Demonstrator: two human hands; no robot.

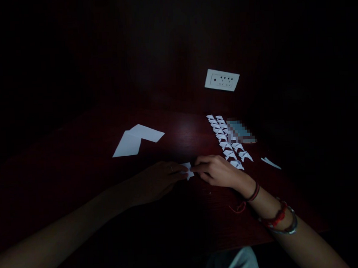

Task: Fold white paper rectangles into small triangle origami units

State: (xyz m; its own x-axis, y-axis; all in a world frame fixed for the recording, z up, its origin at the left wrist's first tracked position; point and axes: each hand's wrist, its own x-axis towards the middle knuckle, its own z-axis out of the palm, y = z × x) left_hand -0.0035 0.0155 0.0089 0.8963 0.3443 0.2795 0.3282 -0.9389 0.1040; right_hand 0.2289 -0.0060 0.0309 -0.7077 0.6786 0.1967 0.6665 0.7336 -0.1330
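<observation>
A small folded piece of white paper (187,165) lies on the dark red table between my hands. My left hand (159,179) reaches in from the left, a ring on one finger, with its fingertips holding the paper's left side. From the right, my right hand (218,170) has its index finger stretched onto the same paper, while the other fingers curl under. Parts of the paper are hidden beneath the fingertips. Just beyond my right hand, several folded white paper pieces (229,153) stand in two rows.
Two flat white paper sheets (127,144) overlap at the back left. A blurred-out phone-like object (241,131) rests against the rows. Thin paper strips (270,163) lie at the right. A white socket plate (222,80) is on the wall behind. The surroundings are very dark.
</observation>
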